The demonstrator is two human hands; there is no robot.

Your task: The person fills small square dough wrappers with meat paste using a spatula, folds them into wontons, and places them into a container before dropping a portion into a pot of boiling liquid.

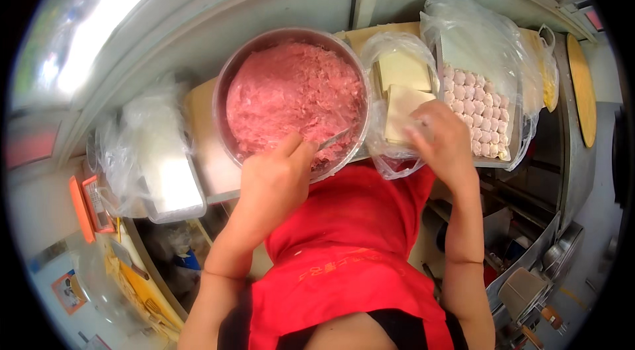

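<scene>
Raw minced meat point(292, 92) fills a wide steel bowl point(220, 102) before me. At the bowl's near edge my left hand point(280, 166) grips a flat metal tool point(335, 139), its blade resting on the meat; the fist hides its handle. To the right, two stacks of square dough wrappers, a far stack point(404, 70) and a near stack point(402, 112), lie in an opened plastic bag point(372, 55). My right hand point(439, 139) is over the near stack's right side, thumb and fingers bent and blurred. Whether a wrapper is between those fingers cannot be made out.
Right of the wrappers, a tray point(516, 127) under a plastic bag point(476, 18) holds rows of filled dumplings point(476, 107). On the left is a bagged metal tray point(171, 176). An orange calculator-like device point(98, 204) sits at far left. Wire strainers point(526, 295) hang at lower right.
</scene>
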